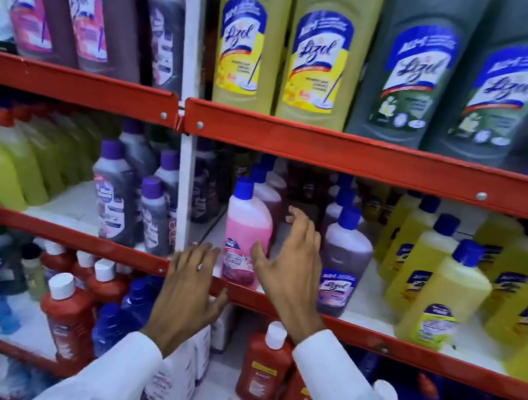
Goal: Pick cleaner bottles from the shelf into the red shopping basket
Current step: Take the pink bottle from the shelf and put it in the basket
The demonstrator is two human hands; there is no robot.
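Observation:
A pink cleaner bottle with a blue cap stands at the front of the middle shelf. My right hand is open beside it on the right, thumb near its label, fingers spread and not gripping. My left hand is open just left of and below the bottle, in front of the red shelf edge, holding nothing. A purple cleaner bottle stands right of my right hand. Only a thin red strip shows at the bottom edge, and I cannot tell whether it is the red basket.
Yellow cleaner bottles fill the middle shelf's right side. Large yellow and grey-green bottles stand on the top shelf. Red bottles with white caps and blue bottles crowd the lower shelf. A white upright post divides the shelving.

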